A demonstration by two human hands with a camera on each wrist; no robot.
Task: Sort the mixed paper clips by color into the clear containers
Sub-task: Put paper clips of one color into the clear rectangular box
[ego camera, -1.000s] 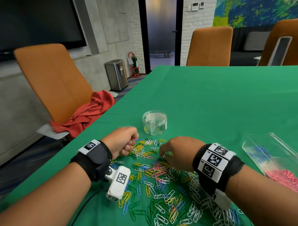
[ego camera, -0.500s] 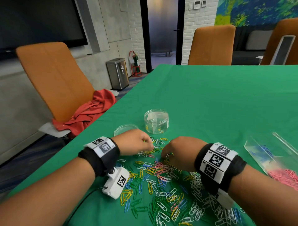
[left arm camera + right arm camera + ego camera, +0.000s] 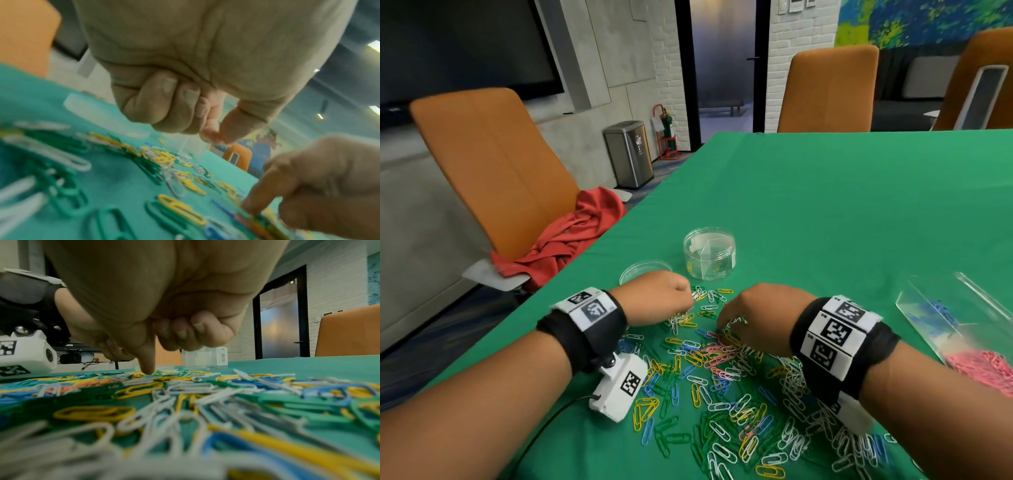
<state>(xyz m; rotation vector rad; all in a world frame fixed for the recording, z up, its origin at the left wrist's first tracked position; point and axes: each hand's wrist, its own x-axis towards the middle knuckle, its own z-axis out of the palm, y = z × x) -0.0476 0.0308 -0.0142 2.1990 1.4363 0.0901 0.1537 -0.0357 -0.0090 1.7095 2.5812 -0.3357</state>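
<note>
A: Head view: where do the paper clips (image 3: 722,377) lie?

B: Heaped at the tablecloth's (image 3: 825,212) near edge, under both fists. Right hand (image 3: 753,318), curled, presses its forefinger onto them; left hand (image 3: 654,298), nearer, pinches, what I cannot tell.

A: Containers?

B: Round jar (image 3: 709,253) beyond holds few; the clear box (image 3: 962,322) holds blue and pink.
</note>
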